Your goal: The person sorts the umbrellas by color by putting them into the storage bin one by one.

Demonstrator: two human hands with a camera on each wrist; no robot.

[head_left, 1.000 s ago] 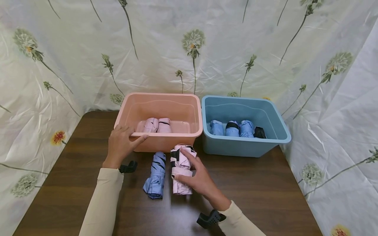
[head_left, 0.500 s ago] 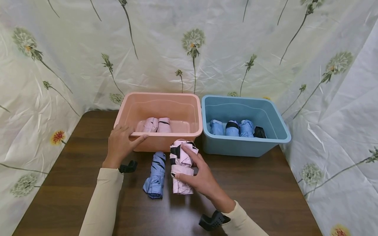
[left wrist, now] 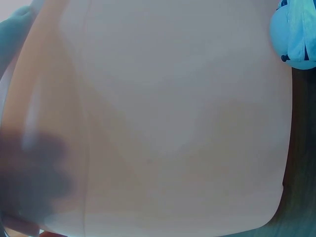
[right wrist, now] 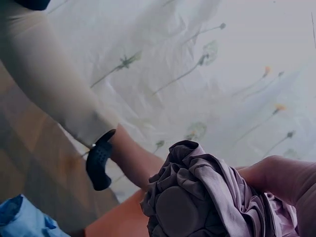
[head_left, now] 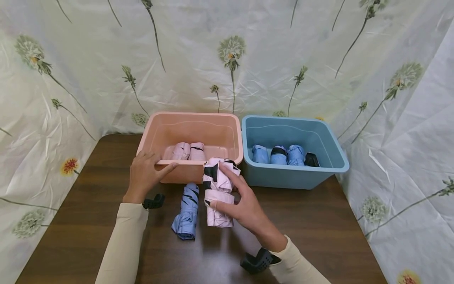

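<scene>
In the head view my right hand (head_left: 244, 205) grips a folded pink umbrella (head_left: 218, 209) with black patches, thumb and fingers on its right side. It is held before the front wall of the peach bin (head_left: 198, 173), overlapping its rim. The right wrist view shows the umbrella's gathered fabric and round end (right wrist: 177, 210) close up. My left hand (head_left: 143, 173) holds the peach bin's front left corner, thumb along the front rim. That bin's wall fills most of the left wrist view. Between my hands, a folded blue umbrella (head_left: 188, 213) lies on the table.
Two rolled pink umbrellas (head_left: 197, 151) lie inside the peach bin. Right beside it stands a blue bin (head_left: 294, 177) with several blue rolled umbrellas (head_left: 278, 155) and a black item (head_left: 312, 159). Both stand toward the back of the dark wooden table (head_left: 301, 221), before a flowered curtain (head_left: 266, 51).
My right hand has raised the pink umbrella from the table and brought it toward the peach bin, its top now over the front rim. The left hand stays in place.
</scene>
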